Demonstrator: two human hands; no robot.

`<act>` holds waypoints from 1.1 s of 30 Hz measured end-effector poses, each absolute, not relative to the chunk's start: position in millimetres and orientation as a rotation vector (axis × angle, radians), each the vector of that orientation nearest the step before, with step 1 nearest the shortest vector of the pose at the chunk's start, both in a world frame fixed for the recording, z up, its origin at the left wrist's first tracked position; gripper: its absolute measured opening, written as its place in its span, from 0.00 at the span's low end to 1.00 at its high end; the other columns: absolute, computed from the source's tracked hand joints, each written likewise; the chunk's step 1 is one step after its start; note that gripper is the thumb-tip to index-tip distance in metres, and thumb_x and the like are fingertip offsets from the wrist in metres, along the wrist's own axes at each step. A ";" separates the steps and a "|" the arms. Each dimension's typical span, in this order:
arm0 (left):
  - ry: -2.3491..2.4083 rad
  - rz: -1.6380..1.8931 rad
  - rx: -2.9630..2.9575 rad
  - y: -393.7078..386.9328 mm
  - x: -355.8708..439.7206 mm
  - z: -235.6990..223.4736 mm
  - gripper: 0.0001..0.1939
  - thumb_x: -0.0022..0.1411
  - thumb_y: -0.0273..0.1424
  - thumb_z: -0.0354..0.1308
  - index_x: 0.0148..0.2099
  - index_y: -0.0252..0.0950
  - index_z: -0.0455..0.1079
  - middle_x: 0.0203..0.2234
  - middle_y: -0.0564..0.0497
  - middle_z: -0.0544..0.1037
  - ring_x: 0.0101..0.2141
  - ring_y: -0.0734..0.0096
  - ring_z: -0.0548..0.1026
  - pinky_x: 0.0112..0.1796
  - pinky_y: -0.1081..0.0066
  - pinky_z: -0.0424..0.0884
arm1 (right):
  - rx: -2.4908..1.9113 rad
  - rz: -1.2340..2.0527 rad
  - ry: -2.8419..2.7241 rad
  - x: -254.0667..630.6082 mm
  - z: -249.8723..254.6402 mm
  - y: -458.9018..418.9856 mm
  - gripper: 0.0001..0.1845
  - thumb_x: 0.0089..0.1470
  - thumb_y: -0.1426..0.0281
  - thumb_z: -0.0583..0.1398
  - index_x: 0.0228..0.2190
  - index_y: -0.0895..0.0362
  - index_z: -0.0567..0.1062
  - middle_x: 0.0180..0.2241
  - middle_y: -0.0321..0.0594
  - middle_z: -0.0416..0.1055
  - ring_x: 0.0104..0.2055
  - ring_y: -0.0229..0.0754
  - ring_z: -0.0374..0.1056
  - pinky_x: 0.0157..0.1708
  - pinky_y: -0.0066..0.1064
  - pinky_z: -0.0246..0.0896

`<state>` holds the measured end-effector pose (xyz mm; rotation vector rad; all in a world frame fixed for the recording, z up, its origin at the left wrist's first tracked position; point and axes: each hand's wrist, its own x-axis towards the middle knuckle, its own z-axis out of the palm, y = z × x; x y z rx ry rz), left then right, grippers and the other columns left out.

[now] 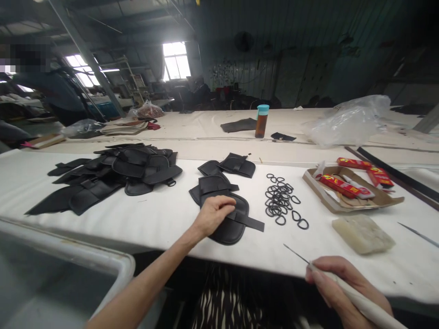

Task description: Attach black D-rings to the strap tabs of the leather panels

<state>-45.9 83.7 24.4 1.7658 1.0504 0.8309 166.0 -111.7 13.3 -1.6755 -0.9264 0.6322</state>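
Observation:
My left hand (pixel 214 212) rests with curled fingers on a black leather piece (pixel 233 224) that has a strap across it, at the near edge of the white table (pixel 164 214). More black pieces (pixel 214 185) lie stacked just behind it. My right hand (pixel 343 285) grips a white-handled tool (pixel 356 299) whose thin metal tip (pixel 295 253) points up and left over the table edge. A cluster of black rings (pixel 283 201) lies to the right of the leather piece.
A large heap of black leather pieces (pixel 113 176) lies at the left. A cardboard tray (pixel 353 189) with red tubes and a pale block (pixel 363 233) sit at the right. An amber bottle (pixel 261 121) and a plastic bag (pixel 350 121) stand farther back. A person (pixel 51 91) stands far left.

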 end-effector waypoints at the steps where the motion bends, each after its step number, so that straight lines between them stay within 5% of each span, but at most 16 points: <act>1: 1.022 0.736 1.887 74.6 -37.6 19.5 0.08 0.50 0.26 0.58 0.34 0.37 0.74 0.36 0.49 0.77 0.41 0.62 0.70 0.49 0.63 0.61 | -1.685 0.612 -0.910 165.0 15.9 -110.7 0.11 0.36 0.61 0.65 0.21 0.54 0.73 0.16 0.34 0.70 0.17 0.37 0.64 0.16 0.21 0.62; 5: 0.959 0.378 2.249 68.6 -18.8 22.4 0.11 0.49 0.22 0.56 0.35 0.40 0.72 0.38 0.51 0.74 0.43 0.63 0.67 0.47 0.64 0.60 | -1.720 0.523 -0.829 159.9 20.1 -106.9 0.14 0.36 0.58 0.65 0.22 0.56 0.73 0.15 0.35 0.68 0.16 0.36 0.61 0.14 0.23 0.59; 9: 0.987 0.189 2.354 82.0 -10.8 33.6 0.08 0.47 0.22 0.56 0.32 0.38 0.69 0.32 0.52 0.71 0.37 0.65 0.67 0.40 0.67 0.61 | -1.687 0.490 -0.903 164.8 11.1 -102.0 0.15 0.47 0.56 0.60 0.28 0.56 0.73 0.19 0.36 0.69 0.17 0.35 0.59 0.15 0.24 0.56; 14: 1.100 0.156 2.287 85.7 -4.4 35.0 0.05 0.43 0.25 0.57 0.25 0.37 0.64 0.22 0.56 0.65 0.27 0.69 0.64 0.28 0.71 0.56 | -1.712 0.399 -1.179 187.7 1.1 -91.4 0.13 0.57 0.60 0.52 0.31 0.56 0.69 0.23 0.35 0.68 0.24 0.37 0.64 0.23 0.25 0.58; 20: 1.149 0.210 1.965 72.8 8.5 28.7 0.15 0.45 0.33 0.55 0.18 0.38 0.51 0.13 0.61 0.52 0.18 0.77 0.54 0.21 0.73 0.50 | -1.700 0.047 -1.564 198.9 -7.2 -61.9 0.04 0.57 0.70 0.53 0.33 0.56 0.68 0.27 0.36 0.70 0.29 0.39 0.67 0.30 0.27 0.61; 26: 1.106 0.290 1.713 47.0 19.2 21.5 0.11 0.50 0.38 0.50 0.21 0.39 0.54 0.11 0.62 0.52 0.13 0.79 0.53 0.17 0.75 0.52 | -1.560 -0.122 -1.976 199.9 -14.4 -29.5 0.10 0.54 0.80 0.53 0.34 0.56 0.72 0.34 0.42 0.74 0.37 0.43 0.69 0.38 0.32 0.62; 33: 1.138 0.532 1.626 28.1 16.8 8.7 0.10 0.52 0.37 0.52 0.27 0.35 0.68 0.13 0.59 0.60 0.15 0.78 0.57 0.18 0.74 0.52 | -1.525 -0.148 -2.203 199.1 -14.6 -21.7 0.09 0.57 0.78 0.53 0.30 0.58 0.71 0.33 0.43 0.72 0.37 0.42 0.67 0.38 0.30 0.61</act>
